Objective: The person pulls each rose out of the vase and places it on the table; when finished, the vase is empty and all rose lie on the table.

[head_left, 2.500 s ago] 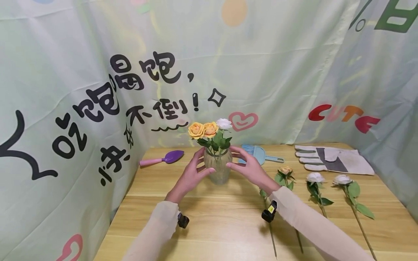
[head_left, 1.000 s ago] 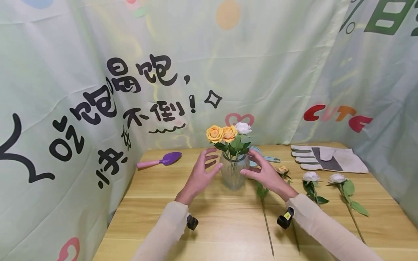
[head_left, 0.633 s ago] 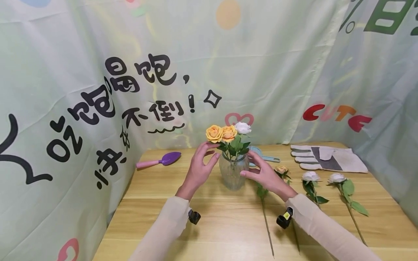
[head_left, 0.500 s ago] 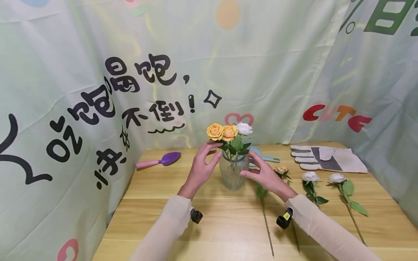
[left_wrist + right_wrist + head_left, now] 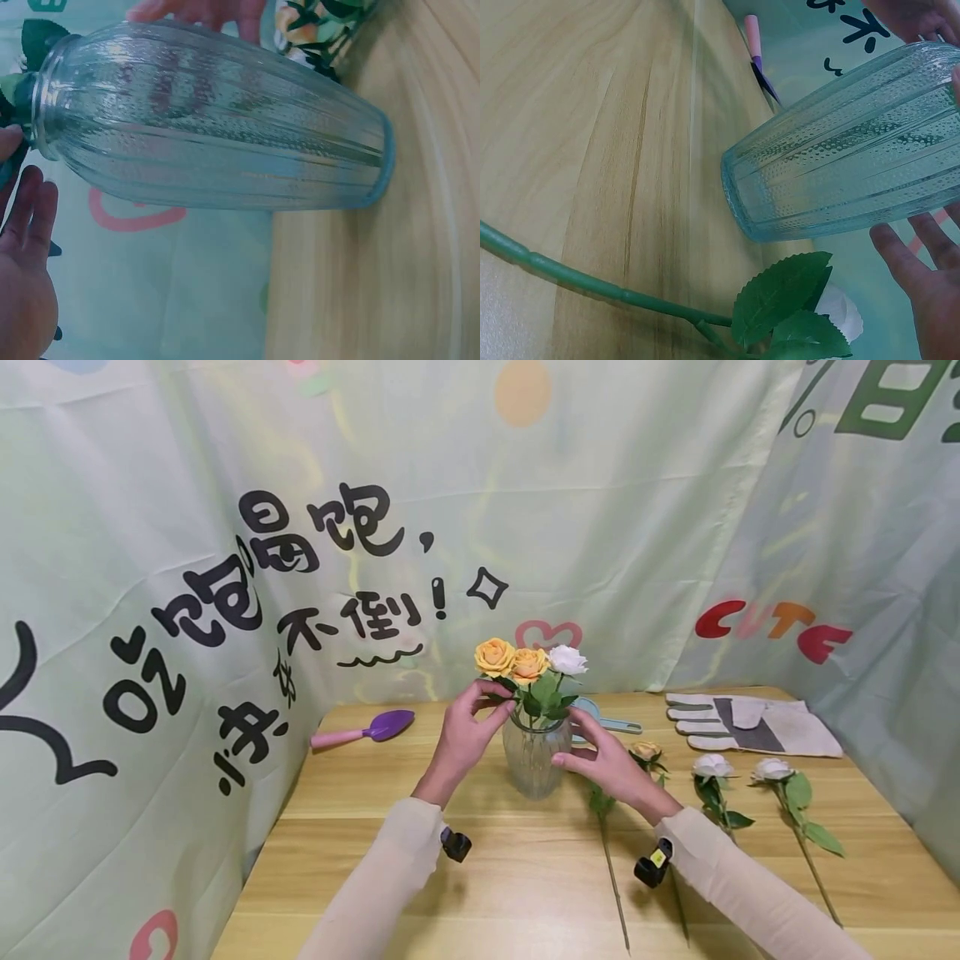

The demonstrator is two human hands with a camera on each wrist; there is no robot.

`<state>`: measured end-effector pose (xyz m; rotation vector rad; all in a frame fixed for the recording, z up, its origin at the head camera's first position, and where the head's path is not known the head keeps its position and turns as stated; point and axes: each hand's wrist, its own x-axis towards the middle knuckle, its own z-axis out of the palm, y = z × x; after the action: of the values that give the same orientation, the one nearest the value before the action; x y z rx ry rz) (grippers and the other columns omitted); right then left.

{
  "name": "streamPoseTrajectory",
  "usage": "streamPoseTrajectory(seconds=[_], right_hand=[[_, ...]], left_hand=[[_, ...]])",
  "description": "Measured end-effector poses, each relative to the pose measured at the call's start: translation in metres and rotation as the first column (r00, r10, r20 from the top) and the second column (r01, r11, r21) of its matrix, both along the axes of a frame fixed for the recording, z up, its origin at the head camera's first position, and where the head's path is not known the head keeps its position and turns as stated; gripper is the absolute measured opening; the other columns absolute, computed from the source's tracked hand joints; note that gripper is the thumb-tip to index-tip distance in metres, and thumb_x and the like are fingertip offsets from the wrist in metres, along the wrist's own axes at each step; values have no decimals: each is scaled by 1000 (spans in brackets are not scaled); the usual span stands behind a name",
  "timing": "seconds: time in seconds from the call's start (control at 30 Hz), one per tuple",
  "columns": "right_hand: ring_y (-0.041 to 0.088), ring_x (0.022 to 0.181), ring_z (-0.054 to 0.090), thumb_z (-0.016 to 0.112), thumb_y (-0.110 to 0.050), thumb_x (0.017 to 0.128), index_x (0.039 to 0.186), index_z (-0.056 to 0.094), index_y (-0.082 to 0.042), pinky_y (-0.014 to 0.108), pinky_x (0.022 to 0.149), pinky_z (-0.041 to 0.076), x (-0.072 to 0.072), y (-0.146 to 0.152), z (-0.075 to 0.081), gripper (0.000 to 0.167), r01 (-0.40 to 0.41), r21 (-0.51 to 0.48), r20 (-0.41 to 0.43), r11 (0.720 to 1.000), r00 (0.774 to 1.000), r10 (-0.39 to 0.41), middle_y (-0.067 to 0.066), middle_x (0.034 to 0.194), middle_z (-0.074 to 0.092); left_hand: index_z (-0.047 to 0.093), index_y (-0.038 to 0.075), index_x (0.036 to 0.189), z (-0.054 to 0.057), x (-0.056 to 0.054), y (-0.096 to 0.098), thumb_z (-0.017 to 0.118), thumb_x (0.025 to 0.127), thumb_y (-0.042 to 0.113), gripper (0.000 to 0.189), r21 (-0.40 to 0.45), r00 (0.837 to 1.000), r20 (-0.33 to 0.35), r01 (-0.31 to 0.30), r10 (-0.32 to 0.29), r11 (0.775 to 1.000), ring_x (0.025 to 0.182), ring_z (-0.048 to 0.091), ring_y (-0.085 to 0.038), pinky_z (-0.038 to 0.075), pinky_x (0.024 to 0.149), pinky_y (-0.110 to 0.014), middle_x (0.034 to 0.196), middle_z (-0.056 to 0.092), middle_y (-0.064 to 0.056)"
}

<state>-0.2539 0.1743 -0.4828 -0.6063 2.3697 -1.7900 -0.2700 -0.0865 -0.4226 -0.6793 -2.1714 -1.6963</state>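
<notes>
A ribbed clear glass vase (image 5: 536,768) stands upright on the wooden table, holding two yellow roses and a white rose (image 5: 567,660). At its rim my left hand (image 5: 461,739) pinches the leafy stem of the leftmost yellow rose (image 5: 494,657) between thumb and fingers. The other yellow rose (image 5: 529,666) sits in the middle. My right hand (image 5: 611,768) holds the vase's right side, thumb in front and fingers reaching round behind. In the right wrist view, fingertips (image 5: 889,238) lie along the vase's side.
A purple trowel (image 5: 390,725) with a pink handle lies at the back left. Behind the vase is a light-blue dustpan (image 5: 588,706), partly hidden. Work gloves (image 5: 757,724) lie at the back right. Loose roses, including a white one (image 5: 772,769), lie at the right.
The vase has shifted right and nearer in the head view. My left hand has left the vase's side for the rose stem. The leftmost yellow rose rises slightly; the white one leans right.
</notes>
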Motion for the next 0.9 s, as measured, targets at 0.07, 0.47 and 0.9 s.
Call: streamPoseTrajectory(seconds=[0.07,0.47,0.9], right_hand=[[46,163,31,76,-25,105,175,19,-12,64,122,49,0,0,-1,91,1,-1,-4,1000,1000,-1,19,180,20],[45,163,30,76,-27,106,175,21,-16,62,123,50,1,1,0,89,8,9,-12,1000,1000,-8,14,182,20],[45,162,33,76,-23,105,174,24,-15,57,120,53,2,0,2,87,3,-8,-13,1000,1000,-3,14,181,22]], left_hand=[[70,6,117,2,0,1,76,103,10,16,35,1000,8,6,-6,999,115,73,-29,63,107,-40,121,72,-13],[64,-5,125,18,-2,0,69,105,-2,21,294,995,76,45,-71,955,95,75,-10,71,91,-49,119,72,-24],[64,-9,129,73,-9,-27,69,101,-7,28,407,999,-29,-23,38,913,101,75,-22,71,88,-39,123,68,-20]])
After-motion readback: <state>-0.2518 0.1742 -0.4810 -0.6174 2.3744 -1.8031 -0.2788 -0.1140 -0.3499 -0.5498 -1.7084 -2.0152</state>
